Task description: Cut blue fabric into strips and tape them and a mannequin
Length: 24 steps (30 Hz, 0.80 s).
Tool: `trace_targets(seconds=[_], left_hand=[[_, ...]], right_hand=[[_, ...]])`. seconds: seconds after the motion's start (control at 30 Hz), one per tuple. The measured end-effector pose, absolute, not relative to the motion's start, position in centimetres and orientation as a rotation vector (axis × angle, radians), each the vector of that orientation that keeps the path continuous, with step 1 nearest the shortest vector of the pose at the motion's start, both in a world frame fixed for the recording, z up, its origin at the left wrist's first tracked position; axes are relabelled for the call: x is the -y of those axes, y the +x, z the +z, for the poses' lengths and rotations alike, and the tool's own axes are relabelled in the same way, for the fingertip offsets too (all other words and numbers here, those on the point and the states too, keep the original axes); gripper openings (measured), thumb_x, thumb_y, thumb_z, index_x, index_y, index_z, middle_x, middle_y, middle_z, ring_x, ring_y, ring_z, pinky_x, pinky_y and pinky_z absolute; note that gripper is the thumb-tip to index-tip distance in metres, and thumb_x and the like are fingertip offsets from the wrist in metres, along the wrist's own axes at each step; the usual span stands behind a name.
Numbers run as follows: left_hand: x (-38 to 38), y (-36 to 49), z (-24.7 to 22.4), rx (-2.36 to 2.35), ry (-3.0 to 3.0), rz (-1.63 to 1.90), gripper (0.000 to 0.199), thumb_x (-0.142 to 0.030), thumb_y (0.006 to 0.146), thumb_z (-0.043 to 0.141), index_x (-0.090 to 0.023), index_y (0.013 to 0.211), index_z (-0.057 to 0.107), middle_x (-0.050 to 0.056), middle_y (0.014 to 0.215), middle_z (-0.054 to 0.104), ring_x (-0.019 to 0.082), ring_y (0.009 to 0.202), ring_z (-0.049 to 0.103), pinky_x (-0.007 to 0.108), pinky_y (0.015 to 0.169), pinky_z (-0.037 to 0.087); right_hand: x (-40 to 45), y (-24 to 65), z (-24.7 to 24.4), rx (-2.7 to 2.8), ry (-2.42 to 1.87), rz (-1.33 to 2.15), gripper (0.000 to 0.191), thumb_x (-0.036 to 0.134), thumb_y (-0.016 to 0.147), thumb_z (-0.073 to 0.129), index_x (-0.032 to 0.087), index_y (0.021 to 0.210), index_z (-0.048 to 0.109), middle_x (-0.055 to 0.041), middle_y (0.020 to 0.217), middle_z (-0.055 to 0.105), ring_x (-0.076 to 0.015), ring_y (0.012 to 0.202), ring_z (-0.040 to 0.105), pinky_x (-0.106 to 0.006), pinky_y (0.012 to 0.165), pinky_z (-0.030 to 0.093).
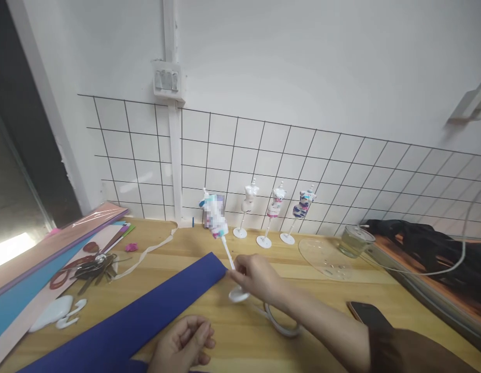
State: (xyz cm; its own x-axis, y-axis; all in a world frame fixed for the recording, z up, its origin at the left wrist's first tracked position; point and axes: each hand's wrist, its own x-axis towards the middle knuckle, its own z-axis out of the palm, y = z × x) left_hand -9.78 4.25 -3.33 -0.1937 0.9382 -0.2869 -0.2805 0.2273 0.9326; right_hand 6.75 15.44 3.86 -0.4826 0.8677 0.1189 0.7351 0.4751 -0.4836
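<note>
My right hand (256,277) is closed around the lower pole of a small white dress form (216,215), just above its round base. The form tilts to the left, and a patterned piece in white, blue and pink covers its torso; part of it is blurred. My left hand (181,344) hovers low in front, its fingers loosely curled and apart, with nothing visible in them. Beside it lies a long strip of dark blue fabric (147,316). Three similar dress forms stand upright by the wall: a plain-looking one (250,199), a pink-patterned one (277,203) and a blue-patterned one (303,204).
A roll of tape (282,327) lies under my right forearm. To the right are a phone (368,313), a glass of liquid (355,242) and a cable (419,272). On the left lie keys (96,267), red-handled scissors (59,274), white earphones (71,313) and coloured sheets (75,248).
</note>
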Motion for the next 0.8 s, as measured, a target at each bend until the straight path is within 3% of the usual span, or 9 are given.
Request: trace_targets(seconds=[0.2,0.3,0.43,0.6,0.7,0.8], left_hand=[[-3.6,-9.7,-2.1,-1.1,0.708,1.312,0.041,-0.046,0.055,0.074,-0.016,0.082,0.067,0.009,0.082,0.072,0.023,0.083,0.064,0.029,0.07,0.051],[-3.2,-9.3,-1.4,-1.028,0.686,1.29,0.041,-0.045,0.054,0.076,-0.015,0.081,0.068,0.008,0.079,0.072,0.022,0.078,0.065,0.029,0.071,0.05],[-2.6,-8.8,-0.9,-1.047,0.72,1.244,0.035,-0.045,0.054,0.075,-0.013,0.066,0.067,0.004,0.063,0.068,0.016,0.061,0.061,0.024,0.058,0.048],[-2.4,-8.5,-1.3,-1.087,0.822,1.15,0.041,-0.053,0.057,0.07,-0.013,0.058,0.059,-0.002,0.05,0.058,0.01,0.045,0.052,0.02,0.043,0.043],[-2.3,-8.0,-1.9,-1.11,0.881,1.107,0.046,-0.057,0.049,0.071,-0.014,0.056,0.057,-0.003,0.047,0.056,0.008,0.038,0.049,0.019,0.035,0.041],[-1.8,-7.2,-2.0,-1.104,0.914,1.071,0.049,-0.06,0.048,0.07,-0.015,0.051,0.053,-0.002,0.044,0.057,0.007,0.033,0.047,0.018,0.032,0.038]], right_hand=[[-7.4,6.0,3.2,2.304,-1.264,0.955,0.017,0.03,0.075,0.055,0.017,0.063,0.053,0.005,0.054,0.05,-0.0064,0.049,0.042,-0.016,0.043,0.025],[-5.2,5.3,2.0,2.211,-1.234,1.242,0.018,0.027,0.072,0.056,0.017,0.059,0.048,0.0062,0.052,0.044,-0.0054,0.048,0.037,-0.016,0.042,0.024],[-4.0,5.2,0.9,2.168,-1.186,1.402,0.02,0.022,0.07,0.056,0.017,0.055,0.043,0.007,0.052,0.04,-0.0048,0.047,0.035,-0.016,0.042,0.023],[-3.8,6.6,2.1,2.284,-1.196,0.864,0.018,0.022,0.076,0.053,0.018,0.059,0.053,0.0049,0.052,0.05,-0.0078,0.048,0.043,-0.019,0.046,0.029],[-3.9,7.0,3.1,2.254,-1.082,0.517,0.009,0.018,0.08,0.051,0.019,0.075,0.058,-0.0005,0.071,0.061,-0.0126,0.065,0.054,-0.021,0.06,0.037],[-4.0,6.9,3.4,2.261,-0.992,0.362,0.009,0.021,0.083,0.051,0.021,0.089,0.059,-0.0034,0.081,0.061,-0.0157,0.074,0.055,-0.025,0.066,0.04]])
